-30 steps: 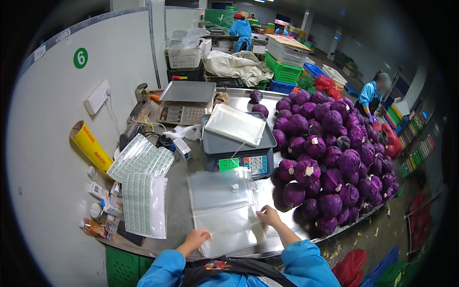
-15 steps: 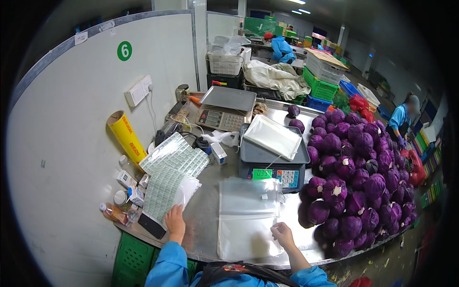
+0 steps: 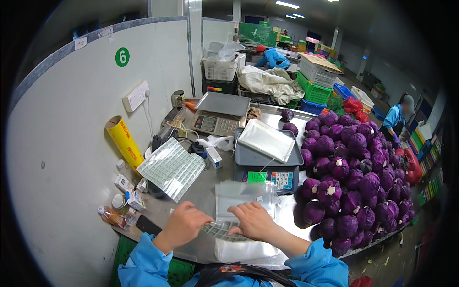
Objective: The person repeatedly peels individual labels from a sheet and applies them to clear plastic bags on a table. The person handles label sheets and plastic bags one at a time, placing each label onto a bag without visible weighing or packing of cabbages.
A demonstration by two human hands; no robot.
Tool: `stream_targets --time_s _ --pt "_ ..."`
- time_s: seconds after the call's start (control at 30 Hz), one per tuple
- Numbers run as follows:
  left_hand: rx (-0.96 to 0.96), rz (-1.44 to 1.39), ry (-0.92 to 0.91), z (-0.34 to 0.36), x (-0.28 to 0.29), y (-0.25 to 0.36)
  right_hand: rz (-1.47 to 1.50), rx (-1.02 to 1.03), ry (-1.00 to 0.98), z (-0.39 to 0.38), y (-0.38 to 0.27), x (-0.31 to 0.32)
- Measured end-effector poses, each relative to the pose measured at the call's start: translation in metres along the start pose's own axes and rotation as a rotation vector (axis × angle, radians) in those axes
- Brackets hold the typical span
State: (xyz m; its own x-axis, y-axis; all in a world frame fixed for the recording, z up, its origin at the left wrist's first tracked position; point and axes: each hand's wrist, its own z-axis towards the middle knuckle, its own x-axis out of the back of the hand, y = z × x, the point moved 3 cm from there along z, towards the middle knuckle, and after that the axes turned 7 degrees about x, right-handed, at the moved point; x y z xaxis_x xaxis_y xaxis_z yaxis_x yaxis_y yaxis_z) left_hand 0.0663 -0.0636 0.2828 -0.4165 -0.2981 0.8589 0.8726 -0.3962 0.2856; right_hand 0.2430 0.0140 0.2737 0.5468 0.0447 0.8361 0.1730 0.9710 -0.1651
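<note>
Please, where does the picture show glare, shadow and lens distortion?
Head view: glare whitens the metal table beside the clear bags; shadow lies along the cabbage pile's left side; the white wall bends along its top edge; corners are black.

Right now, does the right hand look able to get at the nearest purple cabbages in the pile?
Probably yes: between the right hand and the nearest purple cabbages only flat clear bags and bare tabletop seem to lie, though the hand is busy at the gridded sheet.
</note>
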Motion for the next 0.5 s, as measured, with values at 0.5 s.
stream_targets --time_s 0.5 --pt "0.084 0.164 -0.249 0.008 -0.015 -0.004 0.279 -0.182 -0.102 -0.022 -0.012 -0.014"
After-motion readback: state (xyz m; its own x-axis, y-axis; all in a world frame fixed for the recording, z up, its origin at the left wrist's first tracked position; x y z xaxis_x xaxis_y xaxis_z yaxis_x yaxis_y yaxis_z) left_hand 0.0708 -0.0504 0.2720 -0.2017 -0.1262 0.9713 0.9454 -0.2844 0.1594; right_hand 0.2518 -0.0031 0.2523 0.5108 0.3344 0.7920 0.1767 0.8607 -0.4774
